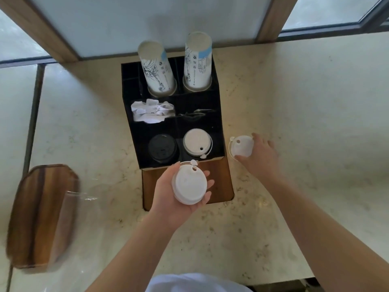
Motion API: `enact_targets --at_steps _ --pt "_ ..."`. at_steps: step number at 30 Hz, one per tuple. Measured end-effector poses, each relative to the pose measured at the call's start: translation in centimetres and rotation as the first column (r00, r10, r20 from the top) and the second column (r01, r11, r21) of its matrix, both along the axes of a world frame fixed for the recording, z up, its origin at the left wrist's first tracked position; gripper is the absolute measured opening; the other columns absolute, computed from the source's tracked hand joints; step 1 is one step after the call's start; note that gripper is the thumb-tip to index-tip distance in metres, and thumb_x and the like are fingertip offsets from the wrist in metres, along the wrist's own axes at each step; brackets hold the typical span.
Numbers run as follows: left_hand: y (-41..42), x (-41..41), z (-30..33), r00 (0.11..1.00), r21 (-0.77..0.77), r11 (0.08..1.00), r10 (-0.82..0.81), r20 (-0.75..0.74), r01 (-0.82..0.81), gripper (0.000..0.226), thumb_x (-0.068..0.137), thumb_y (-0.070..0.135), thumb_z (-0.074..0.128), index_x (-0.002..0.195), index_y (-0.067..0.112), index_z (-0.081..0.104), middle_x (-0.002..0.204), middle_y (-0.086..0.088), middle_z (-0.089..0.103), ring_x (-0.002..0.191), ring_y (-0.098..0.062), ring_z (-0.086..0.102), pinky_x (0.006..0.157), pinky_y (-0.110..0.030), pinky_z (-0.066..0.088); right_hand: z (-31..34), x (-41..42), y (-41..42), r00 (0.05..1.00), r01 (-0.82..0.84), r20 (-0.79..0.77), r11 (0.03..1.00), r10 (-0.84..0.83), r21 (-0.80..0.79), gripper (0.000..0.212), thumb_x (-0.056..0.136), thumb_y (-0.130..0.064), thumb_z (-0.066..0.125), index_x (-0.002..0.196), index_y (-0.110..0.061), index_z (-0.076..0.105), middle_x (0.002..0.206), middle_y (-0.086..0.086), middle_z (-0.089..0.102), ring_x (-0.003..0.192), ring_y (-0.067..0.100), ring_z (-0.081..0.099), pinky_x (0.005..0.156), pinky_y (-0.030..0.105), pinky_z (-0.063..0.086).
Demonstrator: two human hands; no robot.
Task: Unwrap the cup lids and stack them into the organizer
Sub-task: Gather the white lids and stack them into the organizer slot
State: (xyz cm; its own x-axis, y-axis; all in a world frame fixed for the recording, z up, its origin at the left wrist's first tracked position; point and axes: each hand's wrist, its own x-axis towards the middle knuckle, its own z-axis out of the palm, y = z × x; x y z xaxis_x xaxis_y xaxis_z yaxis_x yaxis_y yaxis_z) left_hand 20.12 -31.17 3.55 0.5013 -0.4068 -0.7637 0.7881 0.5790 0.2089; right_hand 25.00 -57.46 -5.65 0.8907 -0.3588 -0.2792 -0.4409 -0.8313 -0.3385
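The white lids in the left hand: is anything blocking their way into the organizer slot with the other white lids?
Nothing visible. The left hand holds the white lids just in front of the organizer, and the white stack's slot is open on top.

Two bare forearms enter from the bottom edge, no sleeves reaching past the elbows, no watch, rings or bracelets visible on either wrist. Left hand point(179, 186) and right hand point(260, 155) both bare, no gloves. Nails look short and unpainted, though the blur makes that hard to confirm. At bottom centre a patch of white fabric point(195, 283), probably a plain shirt front, without visible print or buttons.
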Motion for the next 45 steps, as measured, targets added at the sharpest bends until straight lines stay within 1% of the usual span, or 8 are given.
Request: enact_targets --at_steps 4,10,17,21,25,33,42,45 --pt "-0.4 -0.2 0.1 0.999 0.005 1.0 -0.03 -0.028 0.03 0.046 0.088 0.043 0.064 0.123 0.014 0.067 0.128 -0.023 0.068 0.113 -0.043 0.067 0.077 -0.045 0.058 1.9 -0.8 0.1 0.993 0.057 0.1 0.994 -0.067 0.094 0.093 0.072 -0.053 0.081 0.147 -0.018 0.039 0.136 0.003 0.058 0.127 0.029 0.047 0.096 0.045 0.047" --pt "0.0 -0.5 0.2 0.999 0.061 0.997 -0.045 0.011 0.045 0.053 0.094 0.049 0.058 0.131 0.012 0.063 0.127 -0.024 0.069 0.114 -0.044 0.067 0.083 -0.053 0.058 9.6 -4.8 3.8 0.992 -0.014 0.119 0.884 -0.047 0.467 0.096 0.064 -0.072 0.079 0.142 -0.032 0.039 0.113 -0.022 0.057 0.094 -0.005 0.057 0.072 0.013 0.041" --pt "-0.6 -1.6 0.7 0.987 0.143 0.986 0.06 0.151 -0.082 0.063 0.093 0.056 0.054 0.134 0.009 0.062 0.128 -0.023 0.068 0.117 -0.04 0.066 0.098 -0.055 0.054 13.2 -8.8 11.0 0.997 -0.051 0.075 0.779 0.005 0.625 0.067 0.066 -0.078 0.069 0.12 -0.044 0.052 0.114 -0.02 0.061 0.095 -0.003 0.063 0.08 0.023 0.056" --pt "-0.2 -2.2 1.2 0.976 0.149 0.979 0.112 0.188 -0.142 0.059 0.093 0.052 0.057 0.131 0.008 0.066 0.119 -0.018 0.07 0.111 -0.034 0.068 0.086 -0.044 0.059 13.3 -9.4 13.1 0.994 -0.066 0.108 0.843 0.01 0.534 0.071 0.065 -0.086 0.06 0.122 -0.043 0.055 0.11 -0.025 0.054 0.095 -0.003 0.06 0.08 0.022 0.053" --pt "0.1 -2.4 1.4 0.972 0.178 0.971 0.119 0.204 -0.156 0.062 0.095 0.061 0.052 0.129 0.011 0.067 0.116 -0.017 0.071 0.113 -0.034 0.067 0.098 -0.048 0.053 13.7 -9.3 13.9 0.995 -0.099 0.068 0.893 0.077 0.44 0.077 0.064 -0.09 0.053 0.122 -0.04 0.054 0.106 -0.023 0.051 0.092 0.001 0.058 0.081 0.03 0.055" --pt "0.3 -2.7 1.9 0.962 0.144 0.976 0.122 0.246 -0.16 0.056 0.093 0.064 0.052 0.114 0.018 0.076 0.108 -0.014 0.074 0.105 -0.029 0.071 0.092 -0.045 0.055 14.2 -9.1 14.0 0.991 -0.134 0.081 0.886 0.11 0.444 0.08 0.061 -0.092 0.054 0.121 -0.039 0.061 0.103 -0.021 0.057 0.09 0.001 0.059 0.081 0.03 0.056" --pt "-0.5 -3.3 3.3 0.939 0.202 0.97 0.057 0.34 -0.132 0.066 0.096 0.065 0.047 0.134 0.013 0.063 0.112 -0.017 0.072 0.106 -0.03 0.07 0.08 -0.039 0.059 14.6 -9.1 13.2 0.986 -0.161 0.106 0.878 0.126 0.451 0.079 0.062 -0.095 0.051 0.104 -0.03 0.068 0.086 -0.018 0.068 0.077 0.0 0.065 0.072 0.029 0.059" --pt "-0.9 -3.3 3.8 0.944 0.174 0.975 0.078 0.319 -0.139 0.061 0.096 0.064 0.048 0.121 0.013 0.073 0.114 -0.019 0.072 0.106 -0.031 0.071 0.08 -0.041 0.06 14.7 -9.0 12.9 0.985 -0.169 0.113 0.874 0.131 0.456 0.074 0.056 -0.094 0.055 0.095 -0.032 0.062 0.084 -0.017 0.065 0.074 0.001 0.063 0.069 0.029 0.058"
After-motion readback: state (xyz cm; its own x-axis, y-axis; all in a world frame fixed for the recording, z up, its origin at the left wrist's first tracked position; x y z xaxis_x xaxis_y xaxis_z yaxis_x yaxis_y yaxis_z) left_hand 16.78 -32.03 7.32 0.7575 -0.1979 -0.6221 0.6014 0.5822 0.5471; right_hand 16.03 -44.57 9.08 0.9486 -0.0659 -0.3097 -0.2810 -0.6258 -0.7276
